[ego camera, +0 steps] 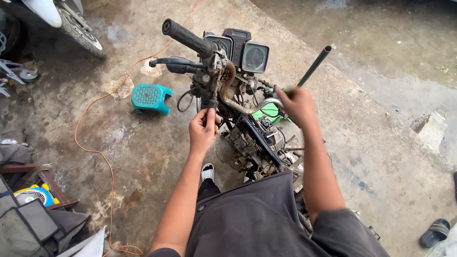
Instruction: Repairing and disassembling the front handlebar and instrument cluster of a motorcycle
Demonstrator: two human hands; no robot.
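Head view looks down on a stripped, rusty motorcycle frame with bare handlebars standing on wet concrete between the person's knees. Its steel bar should be stiff and heavy, probably greasy and slick where bare, so the surest holds are the black rubber grip or the bar near its clamp. The left hand is closed around a small dark fitting hanging below the left bar end, thumb pressing on top. The right hand is curled shut on the right side of the bar, where a thin dark metal tube rises; motion blur leaves it unclear whether it grips the tube or the bar itself. A teal plastic stool sits well apart.
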